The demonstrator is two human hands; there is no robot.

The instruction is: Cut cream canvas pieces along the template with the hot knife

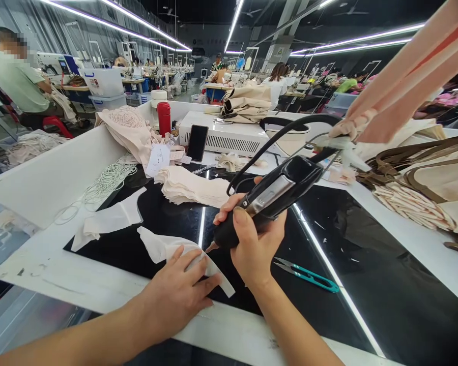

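My right hand point(257, 244) is wrapped around a black corded hand tool point(269, 195) with a metal plate on its side. The tool slants down to the left, its narrow tip close to the black work surface. With fingers spread, my left hand point(179, 287) lies flat on a curved white fabric piece point(156, 244), pressing it to the surface just left of the tip. Another white fabric piece point(114, 218) lies farther left. Teal thread snips point(313, 278) rest to the right of my right hand. A stack of cream fabric pieces point(194, 187) sits beyond the tool.
Pink fabric strips point(404, 81) hang at the upper right, by the tool's cable. Behind stand a white vented box point(229, 133), a phone point(197, 142) and a red bottle point(164, 118). Looped cord point(109, 183) lies left, brown-strapped fabric point(423, 173) right. A person point(17, 84) sits far left.
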